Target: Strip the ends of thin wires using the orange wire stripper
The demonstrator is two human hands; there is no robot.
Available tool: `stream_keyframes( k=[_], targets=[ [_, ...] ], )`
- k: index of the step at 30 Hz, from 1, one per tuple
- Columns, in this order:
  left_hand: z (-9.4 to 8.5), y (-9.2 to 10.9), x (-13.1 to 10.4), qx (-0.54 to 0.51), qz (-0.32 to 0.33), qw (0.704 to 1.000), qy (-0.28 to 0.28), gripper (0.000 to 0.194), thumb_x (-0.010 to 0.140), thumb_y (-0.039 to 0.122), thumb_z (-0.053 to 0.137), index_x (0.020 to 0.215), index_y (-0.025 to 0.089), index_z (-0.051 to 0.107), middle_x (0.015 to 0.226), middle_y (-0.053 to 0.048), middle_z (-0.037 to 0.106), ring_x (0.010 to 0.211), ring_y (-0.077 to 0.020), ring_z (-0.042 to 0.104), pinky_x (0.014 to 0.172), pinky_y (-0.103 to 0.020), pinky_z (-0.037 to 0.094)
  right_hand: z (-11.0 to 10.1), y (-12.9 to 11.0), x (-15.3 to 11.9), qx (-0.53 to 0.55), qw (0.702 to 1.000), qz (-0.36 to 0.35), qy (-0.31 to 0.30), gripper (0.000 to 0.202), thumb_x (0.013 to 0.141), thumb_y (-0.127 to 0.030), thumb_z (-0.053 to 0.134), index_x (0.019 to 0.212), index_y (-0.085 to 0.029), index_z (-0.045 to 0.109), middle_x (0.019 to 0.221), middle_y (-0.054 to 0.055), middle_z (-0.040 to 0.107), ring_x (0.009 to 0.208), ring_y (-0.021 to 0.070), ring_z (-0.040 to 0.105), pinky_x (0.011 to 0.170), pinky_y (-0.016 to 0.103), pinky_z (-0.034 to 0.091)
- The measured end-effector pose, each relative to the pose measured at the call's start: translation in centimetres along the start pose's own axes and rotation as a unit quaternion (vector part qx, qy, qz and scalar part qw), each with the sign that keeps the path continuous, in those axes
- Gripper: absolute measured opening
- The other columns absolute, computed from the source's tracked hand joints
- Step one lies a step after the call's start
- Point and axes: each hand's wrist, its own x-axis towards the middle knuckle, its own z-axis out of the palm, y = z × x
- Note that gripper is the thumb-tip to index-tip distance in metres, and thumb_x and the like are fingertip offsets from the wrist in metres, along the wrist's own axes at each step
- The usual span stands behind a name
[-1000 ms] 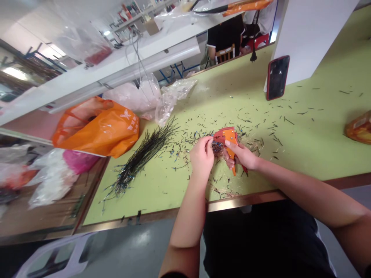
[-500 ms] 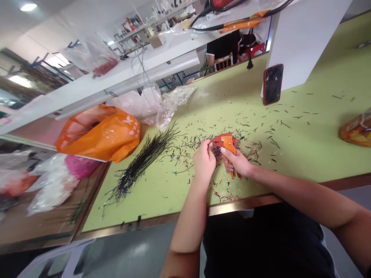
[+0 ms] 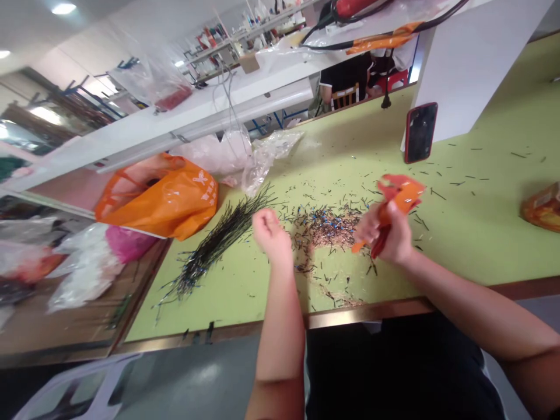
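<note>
An orange and red wire stripper (image 3: 406, 195) is gripped by its handles in my right hand (image 3: 397, 238), above the right side of the scrap pile. Apart from it, my left hand (image 3: 275, 238) is closed with its fingers curled in; whatever they pinch, if anything, is too small or blurred to make out. Just left of this hand a long bundle of thin black wires (image 3: 221, 236) lies slantwise on the bench. Between my hands spreads a heap of short black and blue wire offcuts (image 3: 330, 224) with coppery bits.
The green bench (image 3: 464, 233) has a wooden front edge. A phone (image 3: 420, 133) leans against a white post (image 3: 476, 70). An orange bag (image 3: 179, 195) and clear plastic (image 3: 271, 154) lie at the back left. At the right stands an amber container (image 3: 542, 207). A person (image 3: 345, 73) sits beyond.
My hands have parted: the right one moved right and slightly up with the wire stripper, the left one moved left toward the wire bundle. The offcut heap is now uncovered.
</note>
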Motion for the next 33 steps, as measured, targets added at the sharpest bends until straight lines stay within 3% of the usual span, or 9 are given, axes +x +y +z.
stream_keyframes(
  k=[2, 4, 6, 8, 11, 16, 19, 22, 33],
  targets=[
    [-0.1, -0.7, 0.7, 0.004, -0.010, 1.000, 0.017, 0.033, 0.115, 0.042, 0.042, 0.093, 0.022, 0.057, 0.074, 0.003, 0.056, 0.067, -0.0111, 0.058, 0.068, -0.026, 0.050, -0.4, -1.4, 0.7, 0.006, 0.998, -0.017, 0.062, 0.050, 0.099, -0.069, 0.055, 0.071, -0.027, 0.049, 0.060, -0.004, 0.037, 0.054, 0.0169, 0.044, 0.062, 0.038, 0.054],
    [0.3, -0.2, 0.3, 0.007, -0.007, 1.000, -0.024, 0.033, 0.113, 0.046, 0.047, 0.098, 0.020, 0.062, 0.075, 0.003, 0.061, 0.065, -0.0115, 0.059, 0.066, -0.026, 0.050, -0.6, -1.8, 1.3, 0.006, 0.998, -0.007, 0.068, 0.046, 0.096, -0.067, 0.060, 0.075, -0.027, 0.050, 0.064, -0.002, 0.041, 0.058, 0.0180, 0.047, 0.065, 0.039, 0.056],
    [0.8, 1.0, -1.1, 0.015, 0.003, 0.995, -0.099, 0.032, 0.112, 0.044, 0.048, 0.105, 0.020, 0.067, 0.082, 0.000, 0.069, 0.069, -0.0129, 0.065, 0.067, -0.027, 0.052, -0.5, -1.2, 1.4, 0.008, 0.999, 0.017, 0.048, 0.045, 0.092, -0.067, 0.065, 0.076, -0.027, 0.053, 0.066, -0.001, 0.046, 0.061, 0.0189, 0.050, 0.065, 0.039, 0.057],
    [1.1, 2.5, -2.4, 0.013, 0.025, 0.991, -0.132, 0.030, 0.111, 0.041, 0.049, 0.108, 0.020, 0.070, 0.092, -0.004, 0.076, 0.078, -0.0150, 0.071, 0.073, -0.028, 0.055, -0.2, -0.2, 1.2, 0.006, 0.999, 0.043, 0.024, 0.047, 0.090, -0.069, 0.067, 0.077, -0.026, 0.055, 0.067, 0.000, 0.049, 0.064, 0.0205, 0.055, 0.065, 0.039, 0.058],
    [1.1, 4.2, -3.5, 0.014, 0.060, 0.985, -0.159, 0.029, 0.110, 0.039, 0.051, 0.108, 0.020, 0.073, 0.098, -0.007, 0.080, 0.086, -0.0175, 0.074, 0.079, -0.031, 0.057, -0.1, 1.2, 0.7, -0.012, 0.997, 0.074, -0.013, 0.051, 0.087, -0.075, 0.068, 0.078, -0.025, 0.059, 0.067, 0.002, 0.053, 0.070, 0.0235, 0.062, 0.065, 0.039, 0.058],
    [0.6, 6.5, -4.0, 0.023, 0.128, 0.974, -0.187, 0.025, 0.109, 0.031, 0.055, 0.103, 0.019, 0.076, 0.085, -0.006, 0.077, 0.073, -0.0162, 0.070, 0.070, -0.030, 0.053, -0.5, 2.5, 0.1, -0.061, 0.993, 0.085, -0.058, 0.063, 0.083, -0.088, 0.062, 0.079, -0.026, 0.060, 0.073, 0.005, 0.062, 0.075, 0.0256, 0.066, 0.067, 0.039, 0.060],
    [0.3, 8.1, -4.7, 0.025, 0.195, 0.959, -0.202, 0.020, 0.108, 0.024, 0.058, 0.103, 0.019, 0.077, 0.082, -0.004, 0.076, 0.070, -0.0152, 0.068, 0.067, -0.030, 0.051, -0.8, 3.6, -0.2, -0.099, 0.991, 0.079, -0.030, 0.070, 0.080, -0.096, 0.056, 0.081, -0.026, 0.060, 0.072, 0.005, 0.062, 0.072, 0.0247, 0.066, 0.065, 0.038, 0.061],
    [0.0, 9.2, -5.1, 0.017, 0.238, 0.949, -0.204, 0.015, 0.105, 0.018, 0.061, 0.101, 0.018, 0.076, 0.076, -0.003, 0.073, 0.068, -0.0145, 0.065, 0.065, -0.028, 0.049, -1.0, 4.5, -0.5, -0.118, 0.991, 0.057, 0.017, 0.068, 0.083, -0.094, 0.054, 0.084, -0.026, 0.061, 0.068, 0.002, 0.060, 0.067, 0.0222, 0.065, 0.062, 0.036, 0.062],
    [-0.6, 9.5, -4.9, 0.012, 0.218, 0.948, -0.232, 0.012, 0.104, 0.015, 0.060, 0.099, 0.016, 0.072, 0.076, -0.003, 0.070, 0.066, -0.0139, 0.060, 0.061, -0.028, 0.044, -0.3, 4.3, -1.2, -0.111, 0.991, 0.036, 0.071, 0.072, 0.087, -0.094, 0.048, 0.101, -0.027, 0.070, 0.083, 0.007, 0.070, 0.088, 0.0286, 0.074, 0.060, 0.036, 0.064]
  ],
)
